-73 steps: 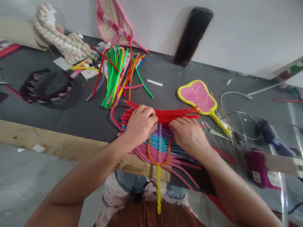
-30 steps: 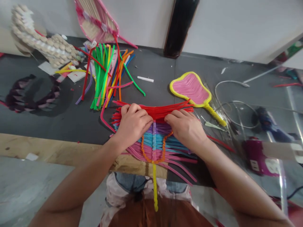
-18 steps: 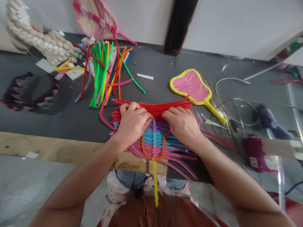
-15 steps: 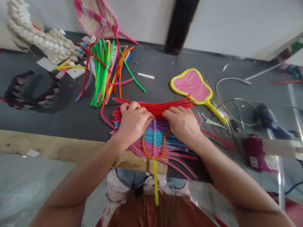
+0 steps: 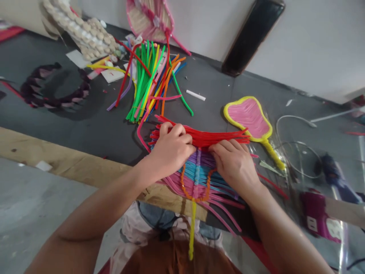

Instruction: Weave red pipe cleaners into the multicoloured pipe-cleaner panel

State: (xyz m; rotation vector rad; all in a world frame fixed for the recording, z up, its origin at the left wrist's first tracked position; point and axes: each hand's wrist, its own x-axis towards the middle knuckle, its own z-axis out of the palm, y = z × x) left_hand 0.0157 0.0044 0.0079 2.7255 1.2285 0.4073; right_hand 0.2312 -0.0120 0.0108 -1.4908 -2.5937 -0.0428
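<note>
A half-woven piece of pipe cleaners [image 5: 197, 176] lies at the near edge of the dark table, with pink, blue and purple rows, an orange loop and a yellow stem hanging over the edge. Across its top runs a band of red pipe cleaners [image 5: 219, 137]. My left hand [image 5: 172, 149] is curled, its fingers pinching the red band left of the centre. My right hand [image 5: 234, 163] presses and grips the same red band just right of the centre. The two hands nearly touch.
A loose bundle of coloured pipe cleaners [image 5: 146, 82] lies behind the work. A finished pink paddle with a yellow rim [image 5: 248, 118] is to the right, then wire loops [image 5: 296, 148] and a glue gun [image 5: 336, 177]. A dark phone [image 5: 253, 36] leans on the wall. A dark wreath [image 5: 54, 89] lies left.
Both hands stay on the red band, shifting only slightly. The view has tilted and swung, so the table now slants across the picture.
</note>
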